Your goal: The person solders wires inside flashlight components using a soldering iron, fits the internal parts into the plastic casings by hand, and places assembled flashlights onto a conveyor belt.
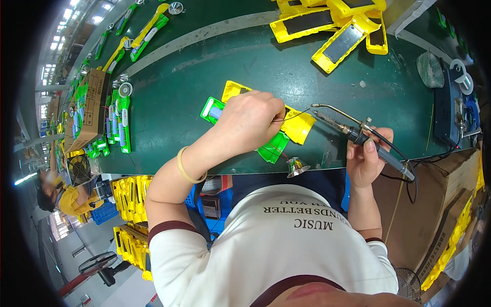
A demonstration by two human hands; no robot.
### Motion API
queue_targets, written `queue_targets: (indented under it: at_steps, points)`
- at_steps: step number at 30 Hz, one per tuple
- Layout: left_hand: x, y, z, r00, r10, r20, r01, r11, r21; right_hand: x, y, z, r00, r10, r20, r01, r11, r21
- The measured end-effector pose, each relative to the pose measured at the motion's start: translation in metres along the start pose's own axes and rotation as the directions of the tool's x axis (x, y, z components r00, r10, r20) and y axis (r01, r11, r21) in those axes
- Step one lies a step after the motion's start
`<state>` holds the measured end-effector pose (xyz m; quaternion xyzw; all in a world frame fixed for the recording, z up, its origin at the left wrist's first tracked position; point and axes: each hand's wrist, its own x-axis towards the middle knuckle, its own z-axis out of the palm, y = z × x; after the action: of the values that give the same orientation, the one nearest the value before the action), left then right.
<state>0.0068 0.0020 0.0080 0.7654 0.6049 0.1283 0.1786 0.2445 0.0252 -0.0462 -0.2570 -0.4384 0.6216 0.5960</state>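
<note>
At the far left of the green desk (174, 97), a row of green pieces (124, 125) lies beside a cardboard box (94, 110), well apart from my work. Nearer the middle, a green tray (208, 110) with a bluish tube in it shows from under my left hand (254, 118), whose fingers close in a pinch on a thin dark wire (295, 116). A red wire (279, 151) runs from the tray toward a silver cup (296, 167) near the desk's front edge; that join looks easy to tug, so I do best to leave it slack. Under and beside the same hand sits a yellow shell (300, 129); whether it touches the tray there, I cannot tell.

To the right, my right hand (369, 153) grips a soldering iron (353, 134), its tip and the thin curved tube (335, 109) above it close to the wire's end. Whether they touch, I cannot tell. Good work here, I judge, calls for a steady wire, fingertips well back from the heat, a brief touch and stillness while the joint cools. The hot tip should clear the yellow plastic. At far right, a white spool (464, 82) stands by a blue box (446, 112).
</note>
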Motion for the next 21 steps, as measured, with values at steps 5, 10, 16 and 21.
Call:
queue_targets:
  at_steps: [5,10,16,21]
  points:
    - [-0.0003,0.0009,0.0015,0.999,-0.040,-0.029,0.039,0.999,-0.024,-0.0014,0.0001,-0.0002,1.000,-0.005,-0.016,0.005,1.000,0.002]
    - [-0.0028,-0.0043,-0.0022,0.999,-0.031,-0.023,0.028,0.992,-0.125,-0.0009,-0.0009,0.0006,1.000,-0.014,0.012,0.014,1.000,0.006]
    - [0.0001,-0.0001,-0.0021,0.998,-0.066,0.005,0.066,0.992,-0.105,-0.0014,-0.0023,0.0021,1.000,0.005,0.001,-0.005,1.000,-0.008]
    - [-0.0032,-0.0033,-0.0003,0.993,-0.089,-0.073,0.086,0.995,-0.040,-0.0019,-0.0019,0.0046,1.000,0.024,0.004,-0.024,1.000,-0.012]
